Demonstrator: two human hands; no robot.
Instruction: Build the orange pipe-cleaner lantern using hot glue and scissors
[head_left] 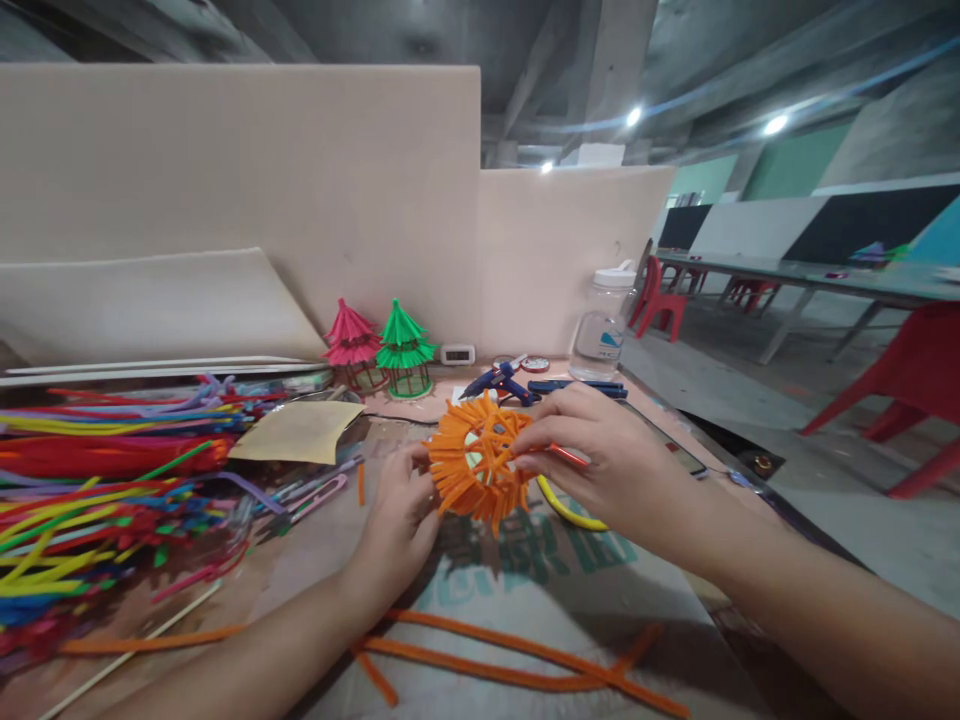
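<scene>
An orange pipe-cleaner roof, round and fringed, is held up over the table, with pale gaps near its middle. My left hand grips its left edge between thumb and fingers. My right hand is closed at its right side, fingertips pinching at the orange strands. A thin red stick pokes out beneath the right fingers; what it belongs to is unclear. Several long orange pipe cleaners lie on the table below. A yellow curved strip lies behind the right hand.
Bundles of coloured pipe cleaners cover the left side. At the back stand a pink model pavilion and a green one, a small digital display, a blue glue gun and a water bottle. Yellow sandpaper-like sheet lies left.
</scene>
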